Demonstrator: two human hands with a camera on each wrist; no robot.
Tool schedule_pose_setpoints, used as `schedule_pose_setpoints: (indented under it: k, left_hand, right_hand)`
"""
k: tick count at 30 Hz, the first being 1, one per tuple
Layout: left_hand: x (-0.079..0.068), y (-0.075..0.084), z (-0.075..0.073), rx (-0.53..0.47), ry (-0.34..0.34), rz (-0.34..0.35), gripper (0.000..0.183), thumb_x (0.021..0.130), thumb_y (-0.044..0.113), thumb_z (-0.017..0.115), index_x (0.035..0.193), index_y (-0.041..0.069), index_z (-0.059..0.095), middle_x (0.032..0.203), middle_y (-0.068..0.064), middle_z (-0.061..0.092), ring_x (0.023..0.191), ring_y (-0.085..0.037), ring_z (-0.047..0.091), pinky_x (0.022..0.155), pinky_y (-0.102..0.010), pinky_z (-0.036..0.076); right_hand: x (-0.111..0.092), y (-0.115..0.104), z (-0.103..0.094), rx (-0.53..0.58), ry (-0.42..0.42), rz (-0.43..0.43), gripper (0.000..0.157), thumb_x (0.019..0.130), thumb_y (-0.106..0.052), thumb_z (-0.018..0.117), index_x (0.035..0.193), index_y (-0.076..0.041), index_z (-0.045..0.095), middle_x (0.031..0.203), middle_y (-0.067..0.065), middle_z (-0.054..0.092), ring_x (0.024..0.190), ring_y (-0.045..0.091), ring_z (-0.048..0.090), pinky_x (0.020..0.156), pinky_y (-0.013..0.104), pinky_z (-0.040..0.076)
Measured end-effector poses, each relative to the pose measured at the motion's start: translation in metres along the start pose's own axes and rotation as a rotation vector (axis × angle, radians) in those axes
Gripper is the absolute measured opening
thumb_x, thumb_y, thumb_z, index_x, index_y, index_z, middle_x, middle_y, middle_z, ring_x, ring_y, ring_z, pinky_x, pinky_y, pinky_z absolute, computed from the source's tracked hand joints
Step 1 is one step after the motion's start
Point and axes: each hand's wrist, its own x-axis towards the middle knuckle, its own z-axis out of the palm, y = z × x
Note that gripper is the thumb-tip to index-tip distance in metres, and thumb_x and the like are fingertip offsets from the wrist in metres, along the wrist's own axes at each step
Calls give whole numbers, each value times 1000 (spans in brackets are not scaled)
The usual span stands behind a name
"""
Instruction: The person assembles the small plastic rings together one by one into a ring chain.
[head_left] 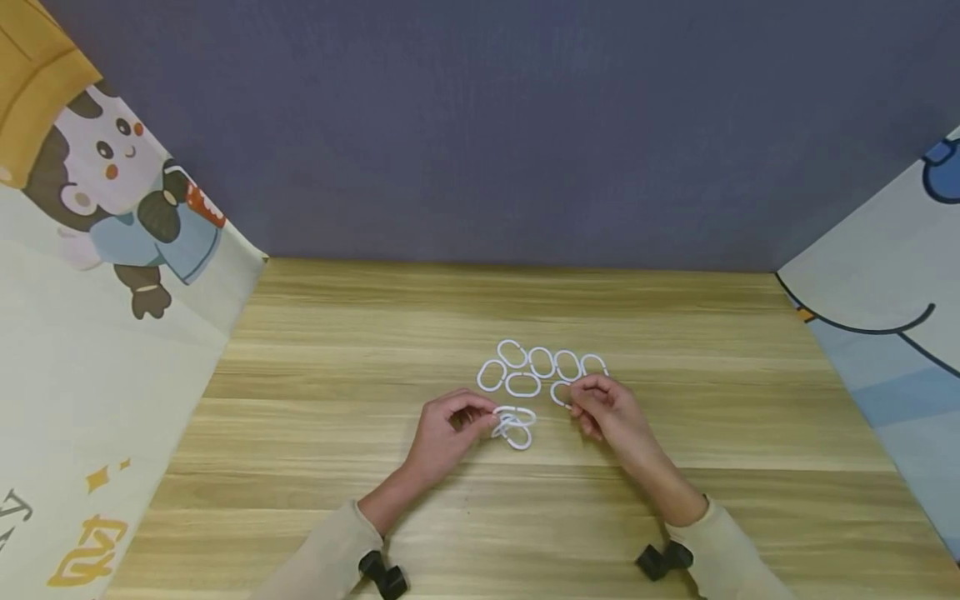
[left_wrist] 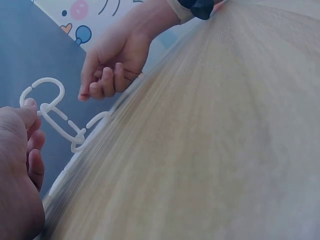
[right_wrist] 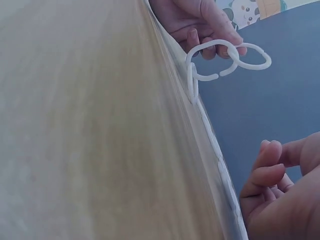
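My left hand (head_left: 447, 435) pinches the end of a short chain of white plastic oval links (head_left: 514, 410) between thumb and fingertips. Three hooked-together links show in the left wrist view, the chain (left_wrist: 60, 122) hanging from the held one down to the tabletop. My right hand (head_left: 611, 412) hovers over the right side of a loose white link (head_left: 557, 393), hiding part of it. Its fingers (left_wrist: 107, 82) are loosely bent, and both wrist views show nothing held in them.
More loose white links (head_left: 522, 384) lie flat in a cluster just beyond both hands on the wood-grain table (head_left: 337, 333). A dark blue panel (head_left: 480, 133) stands along the back. Cartoon-printed panels (head_left: 150, 350) flank both sides.
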Motion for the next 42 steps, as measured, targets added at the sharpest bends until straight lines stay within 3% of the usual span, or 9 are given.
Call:
schedule_pose_setpoints:
  k: [8, 17, 23, 28, 34, 42]
  left_hand:
    - [0, 0, 0, 6, -4, -14, 12, 92, -3, 87, 102, 0, 82, 92, -14, 78, 75, -6, 60, 65, -20, 51]
    - [0, -1, 0, 9, -8, -7, 11, 92, -3, 86, 102, 0, 82, 92, -14, 78, 75, -7, 60, 65, -21, 52]
    - [1, -1, -1, 10, -13, -12, 11, 92, -2, 86, 103, 0, 82, 93, -14, 78, 74, -7, 60, 65, -21, 51]
    - [1, -3, -1, 10, -15, -4, 11, 93, -3, 86, 103, 0, 82, 93, -14, 78, 74, -6, 60, 64, -21, 52]
    - [1, -4, 0, 20, -14, 8, 11, 92, -2, 86, 102, 0, 82, 92, -13, 78, 74, -6, 60, 64, -21, 52]
    - [1, -4, 0, 11, -18, 4, 11, 92, -2, 87, 102, 0, 82, 91, -14, 78, 75, -5, 60, 65, -21, 52]
  right_hand:
    - [7, 6, -7, -64, 49, 7, 21, 110, -6, 65, 120, 13, 62, 80, 3, 66, 58, 9, 52, 49, 19, 41]
    - [15, 15, -11, -126, 118, -103, 16, 105, 4, 68, 115, 17, 66, 80, 6, 66, 59, 9, 56, 50, 19, 46]
    - [19, 20, -15, -319, 172, -177, 13, 98, 5, 76, 108, 13, 72, 81, 8, 71, 69, 3, 62, 61, 15, 50]
    - [20, 23, -16, -482, 197, -233, 11, 95, 0, 82, 104, 4, 76, 77, 7, 72, 65, 2, 59, 59, 15, 46]
    - [20, 24, -15, -601, 193, -287, 13, 93, -5, 87, 101, -2, 77, 73, 1, 70, 63, 3, 58, 59, 18, 45]
    - [19, 22, -15, -655, 172, -300, 12, 93, -8, 89, 95, -5, 78, 70, -1, 67, 62, 4, 55, 59, 21, 44]
